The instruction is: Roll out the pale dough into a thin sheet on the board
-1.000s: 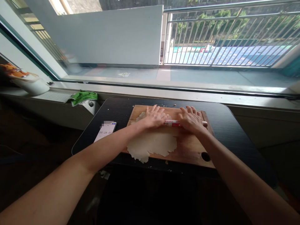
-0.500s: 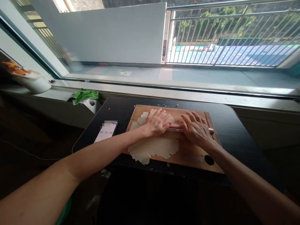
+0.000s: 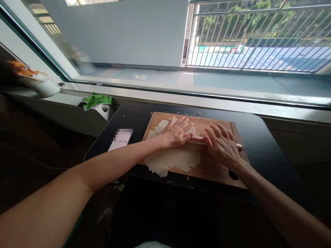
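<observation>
The phone [image 3: 120, 140] lies left of the left hand [image 3: 178, 132], its lower edge hidden by the forearm; beyond it, a fuzzy green cloth [image 3: 97, 100]. Both hands, apart, lie palm down with fingers spread on the smooth, round pin [image 3: 198, 138]. Under them, thin, ragged-edged dough [image 3: 173, 160] covers the left of the wooden board [image 3: 207, 168]. The right hand [image 3: 222, 143] partly covers the pin.
</observation>
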`<state>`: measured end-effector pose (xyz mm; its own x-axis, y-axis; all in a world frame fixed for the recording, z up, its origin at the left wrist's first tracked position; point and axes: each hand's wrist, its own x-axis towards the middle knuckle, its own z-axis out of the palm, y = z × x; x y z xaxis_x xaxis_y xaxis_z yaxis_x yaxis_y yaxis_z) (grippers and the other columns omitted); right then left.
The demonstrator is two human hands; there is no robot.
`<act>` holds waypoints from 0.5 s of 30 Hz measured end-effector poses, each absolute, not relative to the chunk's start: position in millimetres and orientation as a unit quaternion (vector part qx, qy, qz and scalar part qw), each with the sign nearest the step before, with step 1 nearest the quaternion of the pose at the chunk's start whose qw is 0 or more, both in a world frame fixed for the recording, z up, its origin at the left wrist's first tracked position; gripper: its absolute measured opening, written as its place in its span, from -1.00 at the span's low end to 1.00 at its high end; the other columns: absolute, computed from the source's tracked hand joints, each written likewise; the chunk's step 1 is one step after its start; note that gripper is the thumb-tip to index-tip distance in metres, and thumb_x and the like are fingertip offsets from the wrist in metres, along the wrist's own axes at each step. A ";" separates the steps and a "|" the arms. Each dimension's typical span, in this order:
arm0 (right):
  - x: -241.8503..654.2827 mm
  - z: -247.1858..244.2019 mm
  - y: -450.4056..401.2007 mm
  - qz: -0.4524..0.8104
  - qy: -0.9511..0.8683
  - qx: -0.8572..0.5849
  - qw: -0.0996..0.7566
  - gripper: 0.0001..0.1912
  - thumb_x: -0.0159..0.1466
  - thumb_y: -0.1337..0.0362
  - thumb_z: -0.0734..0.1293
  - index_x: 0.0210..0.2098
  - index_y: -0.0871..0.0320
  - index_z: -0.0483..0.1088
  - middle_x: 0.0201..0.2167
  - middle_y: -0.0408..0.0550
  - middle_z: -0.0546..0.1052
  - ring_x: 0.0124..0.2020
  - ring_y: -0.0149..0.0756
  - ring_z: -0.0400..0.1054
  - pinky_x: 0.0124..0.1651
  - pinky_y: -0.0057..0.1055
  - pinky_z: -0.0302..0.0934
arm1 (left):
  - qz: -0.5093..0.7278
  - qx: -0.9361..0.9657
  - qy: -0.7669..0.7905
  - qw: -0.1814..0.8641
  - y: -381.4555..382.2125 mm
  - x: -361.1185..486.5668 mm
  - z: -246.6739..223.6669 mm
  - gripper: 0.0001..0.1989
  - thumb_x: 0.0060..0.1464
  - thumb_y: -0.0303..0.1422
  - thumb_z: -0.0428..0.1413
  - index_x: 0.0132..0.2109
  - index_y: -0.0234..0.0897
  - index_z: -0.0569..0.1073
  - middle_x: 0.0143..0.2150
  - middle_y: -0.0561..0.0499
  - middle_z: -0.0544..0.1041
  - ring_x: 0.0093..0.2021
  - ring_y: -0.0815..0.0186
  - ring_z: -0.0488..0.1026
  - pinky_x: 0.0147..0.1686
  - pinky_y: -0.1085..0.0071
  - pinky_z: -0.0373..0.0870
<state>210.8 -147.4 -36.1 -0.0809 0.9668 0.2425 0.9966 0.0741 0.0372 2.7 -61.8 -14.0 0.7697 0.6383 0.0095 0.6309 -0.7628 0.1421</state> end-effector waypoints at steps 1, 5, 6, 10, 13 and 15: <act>211.2 -35.4 -141.4 -0.098 -0.716 -0.687 0.077 -0.47 0.44 0.13 0.00 0.23 0.13 0.36 0.32 0.11 0.34 0.39 0.03 0.04 0.33 0.08 0.00 | 0.018 0.932 0.354 0.070 -53.5 7.3 -12.5 -0.41 0.37 -0.14 -0.23 0.45 -0.19 0.11 0.51 -0.07 0.03 0.51 0.08 -0.13 0.43 -0.09 -0.31; 211.0 -25.8 -106.4 -0.065 -0.655 -0.751 0.058 -0.46 0.43 0.10 -0.01 0.20 0.09 0.39 0.33 0.11 0.33 0.37 0.07 0.06 0.28 0.13 0.06 | -0.021 0.887 0.448 0.108 -18.5 26.2 -5.5 -0.34 0.37 -0.09 -0.24 0.48 -0.29 0.01 0.53 -0.15 -0.09 0.52 0.04 -0.19 0.41 -0.17 -0.25; 210.5 -25.3 -106.2 -0.063 -0.655 -0.751 0.056 -0.46 0.43 0.10 -0.01 0.19 0.08 0.40 0.32 0.11 0.33 0.37 0.07 0.06 0.27 0.12 0.06 | -0.021 0.885 0.451 0.114 -18.9 25.7 -5.6 -0.33 0.36 -0.07 -0.25 0.48 -0.28 0.00 0.53 -0.15 -0.09 0.52 0.04 -0.19 0.40 -0.17 -0.25; 209.7 -38.5 -147.1 -0.105 -0.719 -0.681 0.091 -0.48 0.44 0.11 0.01 0.23 0.12 0.35 0.30 0.12 0.36 0.38 0.02 0.04 0.32 0.03 0.01 | 0.011 0.923 0.371 0.101 -52.6 6.1 -13.4 -0.38 0.36 -0.06 -0.26 0.46 -0.15 0.06 0.52 -0.04 0.02 0.51 0.08 -0.16 0.42 -0.12 -0.30; 208.5 -46.4 -164.4 -0.113 -0.724 -0.671 0.116 -0.42 0.43 0.09 0.03 0.33 0.24 0.21 0.31 0.20 0.34 0.39 0.01 0.03 0.35 0.01 -0.06 | 0.016 0.928 0.359 0.097 -57.0 3.0 -13.6 -0.39 0.36 -0.08 -0.24 0.46 -0.15 0.09 0.51 -0.04 0.05 0.51 0.07 -0.13 0.42 -0.10 -0.28; 205.4 -43.1 -149.7 -0.091 -0.704 -0.695 0.114 -0.42 0.43 0.09 0.02 0.32 0.25 0.21 0.30 0.21 0.34 0.38 0.03 0.05 0.34 0.03 -0.05 | -0.001 0.908 0.405 0.104 -37.3 12.9 -9.3 -0.37 0.36 -0.09 -0.24 0.46 -0.23 0.08 0.51 -0.10 0.04 0.50 0.03 -0.12 0.41 -0.14 -0.22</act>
<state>205.4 -149.7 -43.1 -0.0077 0.9578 0.2874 0.9994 0.0174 -0.0312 12.9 -37.3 -9.3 0.6714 0.7360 -0.0873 0.7366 -0.6495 0.1886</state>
